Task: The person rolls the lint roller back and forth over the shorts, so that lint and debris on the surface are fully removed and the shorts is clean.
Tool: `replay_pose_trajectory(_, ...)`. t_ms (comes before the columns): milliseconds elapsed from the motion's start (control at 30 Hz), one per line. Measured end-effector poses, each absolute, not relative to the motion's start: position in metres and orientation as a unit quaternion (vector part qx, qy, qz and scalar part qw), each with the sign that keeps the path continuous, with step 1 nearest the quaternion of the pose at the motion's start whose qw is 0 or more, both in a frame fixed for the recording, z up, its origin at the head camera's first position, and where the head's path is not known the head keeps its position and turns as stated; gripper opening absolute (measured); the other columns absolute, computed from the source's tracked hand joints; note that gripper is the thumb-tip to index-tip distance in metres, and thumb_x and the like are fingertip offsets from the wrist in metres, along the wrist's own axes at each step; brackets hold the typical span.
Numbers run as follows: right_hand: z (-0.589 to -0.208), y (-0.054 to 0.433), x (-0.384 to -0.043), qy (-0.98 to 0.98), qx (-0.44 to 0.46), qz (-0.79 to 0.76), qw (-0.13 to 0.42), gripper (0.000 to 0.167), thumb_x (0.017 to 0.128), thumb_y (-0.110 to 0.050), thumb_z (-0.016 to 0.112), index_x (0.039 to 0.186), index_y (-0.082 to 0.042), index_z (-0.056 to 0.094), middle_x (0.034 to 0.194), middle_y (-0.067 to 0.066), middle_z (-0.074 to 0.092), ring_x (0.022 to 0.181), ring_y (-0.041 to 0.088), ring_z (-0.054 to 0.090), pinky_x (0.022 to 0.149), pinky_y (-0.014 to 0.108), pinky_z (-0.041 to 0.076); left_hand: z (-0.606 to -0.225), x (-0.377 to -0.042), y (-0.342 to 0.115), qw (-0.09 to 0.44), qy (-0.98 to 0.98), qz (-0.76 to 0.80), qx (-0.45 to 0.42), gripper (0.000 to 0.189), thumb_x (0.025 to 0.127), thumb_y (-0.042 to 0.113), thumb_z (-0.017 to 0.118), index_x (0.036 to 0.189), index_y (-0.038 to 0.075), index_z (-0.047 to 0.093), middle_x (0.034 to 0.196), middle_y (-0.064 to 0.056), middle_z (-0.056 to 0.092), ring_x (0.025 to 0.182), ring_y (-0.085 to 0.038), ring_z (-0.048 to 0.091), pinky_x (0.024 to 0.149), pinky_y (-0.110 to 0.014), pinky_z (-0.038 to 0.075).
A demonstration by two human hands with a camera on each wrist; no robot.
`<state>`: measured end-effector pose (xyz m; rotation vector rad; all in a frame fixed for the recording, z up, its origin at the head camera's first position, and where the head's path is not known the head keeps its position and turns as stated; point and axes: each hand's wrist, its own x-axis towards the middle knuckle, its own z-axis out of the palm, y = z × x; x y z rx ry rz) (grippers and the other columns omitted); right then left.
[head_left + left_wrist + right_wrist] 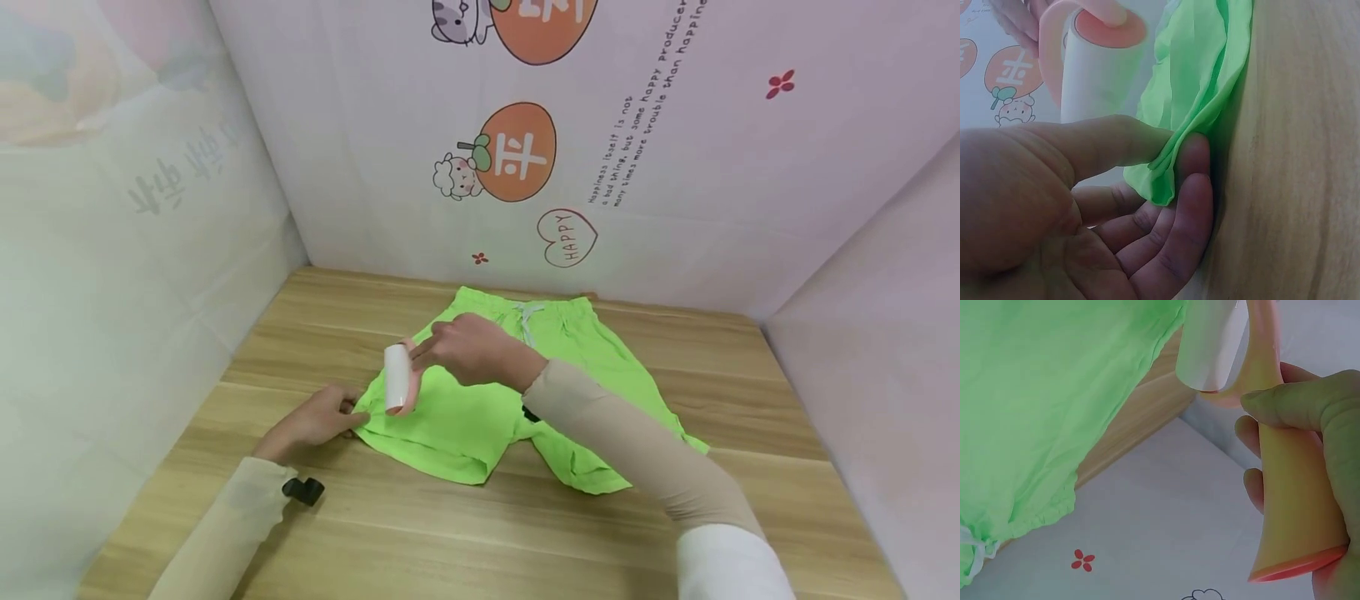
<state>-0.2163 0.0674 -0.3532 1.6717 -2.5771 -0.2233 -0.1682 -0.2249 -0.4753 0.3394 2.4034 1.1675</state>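
Bright green shorts [465, 417] with a white drawstring lie spread on the wooden table, waistband toward the back wall. At the hem corner of the left-hand leg, my left hand [322, 417] pinches the layered fabric between thumb and fingers; the left wrist view shows the folded hem [1163, 181] in that grip. My right hand [472, 346] grips the pink handle [1297, 500] of a lint roller, fingers wrapped round it. Its white roll [397, 379] is over the outer side of that same leg, close to my left hand.
The wooden table [420, 542] extends around the shorts. White printed sheeting [360, 167] stands upright behind it, with more sheeting along the left side [150, 333] and right side [885, 375]. My right forearm crosses over the other leg of the shorts.
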Motion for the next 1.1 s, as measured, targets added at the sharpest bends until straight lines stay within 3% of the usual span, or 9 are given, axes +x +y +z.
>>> replay_pose_trajectory(200,-0.37,0.054,-0.212,-0.829,0.554,-0.076,0.03,0.061,0.093,0.009,0.059,0.132,-0.036,0.074,0.136,-0.017,0.071,0.092,0.014,0.068,0.054,0.023,0.039,-0.478,-0.169,-0.227,0.226,0.866,0.426,0.131,0.03,0.102,0.01,0.063,0.125,-0.01,0.065,0.097,-0.011,0.073,0.082,-0.016,0.065,0.071,-0.028,0.059)
replay_pose_trajectory(433,-0.394,0.051,-0.214,-0.826,0.561,-0.049,0.029,0.056,0.097,0.004,0.058,0.132,-0.036,0.074,0.138,-0.016,0.07,0.094,0.014,0.069,0.052,0.02,0.033,-0.476,-0.169,-0.227,0.227,0.868,0.422,0.132,0.021,0.102,0.01,0.064,0.115,-0.006,0.068,0.095,-0.01,0.072,0.081,-0.016,0.064,0.069,-0.027,0.058)
replay_pose_trajectory(667,-0.414,0.06,-0.215,-0.83,0.556,0.005,0.039,0.051,0.099,0.001,0.059,0.132,-0.034,0.074,0.137,-0.017,0.07,0.087,0.011,0.067,0.051,0.017,0.029,-0.473,-0.167,-0.226,0.231,0.863,0.427,0.137,0.02,0.103,0.01,0.065,0.114,-0.006,0.067,0.097,-0.011,0.072,0.082,-0.016,0.064,0.07,-0.029,0.059)
replay_pose_trajectory(900,-0.421,0.081,-0.206,-0.832,0.551,0.034,0.046,0.059,0.092,0.01,0.058,0.131,-0.031,0.075,0.133,-0.016,0.072,0.074,0.011,0.056,0.051,0.017,0.026,-0.475,-0.17,-0.227,0.237,0.867,0.42,0.129,0.015,0.102,0.009,0.063,0.11,-0.004,0.065,0.09,-0.007,0.069,0.08,-0.017,0.063,0.07,-0.026,0.058)
replay_pose_trajectory(1100,-0.42,0.106,-0.196,-0.831,0.553,0.043,0.045,0.065,0.087,0.016,0.057,0.131,-0.028,0.075,0.129,-0.015,0.074,0.073,0.011,0.057,0.05,0.016,0.028,-0.474,-0.169,-0.226,0.239,0.869,0.416,0.12,0.02,0.103,0.009,0.063,0.117,-0.005,0.066,0.093,-0.008,0.069,0.082,-0.016,0.064,0.071,-0.028,0.058)
